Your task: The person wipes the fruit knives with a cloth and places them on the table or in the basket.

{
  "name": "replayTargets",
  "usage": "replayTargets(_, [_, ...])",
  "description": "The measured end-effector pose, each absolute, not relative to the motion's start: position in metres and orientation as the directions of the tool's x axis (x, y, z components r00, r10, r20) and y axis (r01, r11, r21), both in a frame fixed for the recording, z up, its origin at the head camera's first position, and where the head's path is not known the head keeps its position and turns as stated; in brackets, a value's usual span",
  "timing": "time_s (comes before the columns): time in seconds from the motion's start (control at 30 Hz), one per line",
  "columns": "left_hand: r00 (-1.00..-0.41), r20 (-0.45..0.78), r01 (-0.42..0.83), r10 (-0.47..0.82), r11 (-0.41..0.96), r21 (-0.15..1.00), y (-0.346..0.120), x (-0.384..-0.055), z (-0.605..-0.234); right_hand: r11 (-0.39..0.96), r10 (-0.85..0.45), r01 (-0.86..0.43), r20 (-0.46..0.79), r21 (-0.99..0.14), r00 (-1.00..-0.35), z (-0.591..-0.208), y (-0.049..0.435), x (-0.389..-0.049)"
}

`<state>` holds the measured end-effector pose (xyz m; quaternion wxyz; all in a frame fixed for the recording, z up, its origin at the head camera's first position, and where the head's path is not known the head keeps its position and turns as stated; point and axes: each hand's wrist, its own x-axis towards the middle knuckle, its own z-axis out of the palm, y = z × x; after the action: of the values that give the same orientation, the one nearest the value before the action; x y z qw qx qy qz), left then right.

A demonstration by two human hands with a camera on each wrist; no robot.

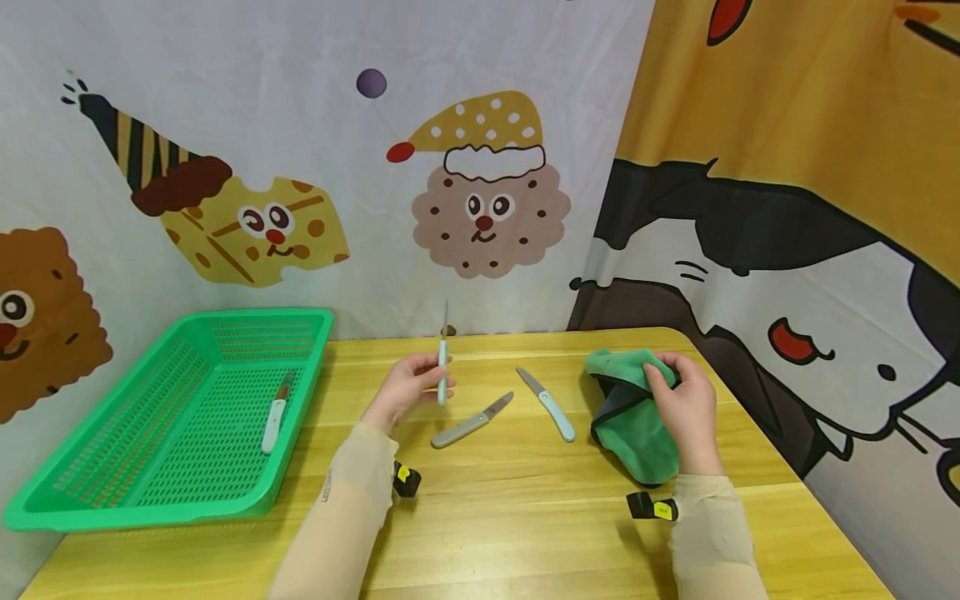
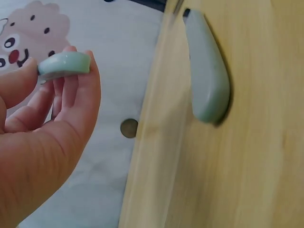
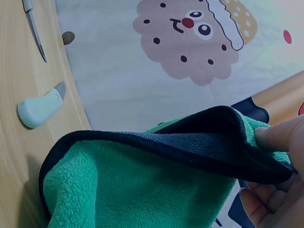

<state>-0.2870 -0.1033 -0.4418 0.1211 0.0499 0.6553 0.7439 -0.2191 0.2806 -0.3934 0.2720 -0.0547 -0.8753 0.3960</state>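
Note:
My left hand (image 1: 408, 387) pinches a small knife (image 1: 442, 383) by its pale blue-green handle between thumb and fingers, blade pointing up. The left wrist view shows the butt of that handle (image 2: 66, 65) at the fingertips. In my right hand (image 1: 688, 408), a green cloth (image 1: 645, 437) with a dark edge and grey underside is pinched by one corner. It hangs in folds over the table's right side. Between my hands lie two more knives: one with a grey handle (image 1: 461, 431) nearer the left, another with a light blue handle (image 1: 557, 417) nearer the cloth.
A green perforated plastic basket (image 1: 150, 518) stands on the left of the wooden table (image 1: 510, 533). Inside it, a white-handled knife (image 1: 274, 425) leans near the right wall. Behind the table hangs a cartoon-printed curtain (image 1: 300, 100).

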Motion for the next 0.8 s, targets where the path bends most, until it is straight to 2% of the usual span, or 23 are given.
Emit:
replayTargets(0.2, [-0.948, -0.067, -0.13, 0.312, -0.186, 0.974, -0.101, -0.275, -0.437, 0.674, 0.315, -0.185, 0.506, -0.715, -0.803, -0.394, 0.276, -0.22])
replayTargets(0.4, [-0.916, -0.083, -0.166, 0.392, -0.182, 0.969, -0.093, -0.259, -0.433, 0.653, 0.327, -0.337, 0.655, -0.678, -0.681, -0.393, 0.267, -0.218])
replayTargets(0.57, [-0.889, -0.1, -0.188, 0.447, -0.157, 0.97, -0.082, -0.245, -0.428, 0.67, 0.177, -0.474, 0.744, -0.571, -0.645, -0.389, 0.249, -0.214])
replayTargets(0.8, [-0.856, -0.115, -0.241, 0.505, -0.191, 0.952, -0.068, -0.231, -0.428, 0.704, -0.089, -0.586, 0.768, -0.402, -0.634, -0.409, 0.204, -0.216])
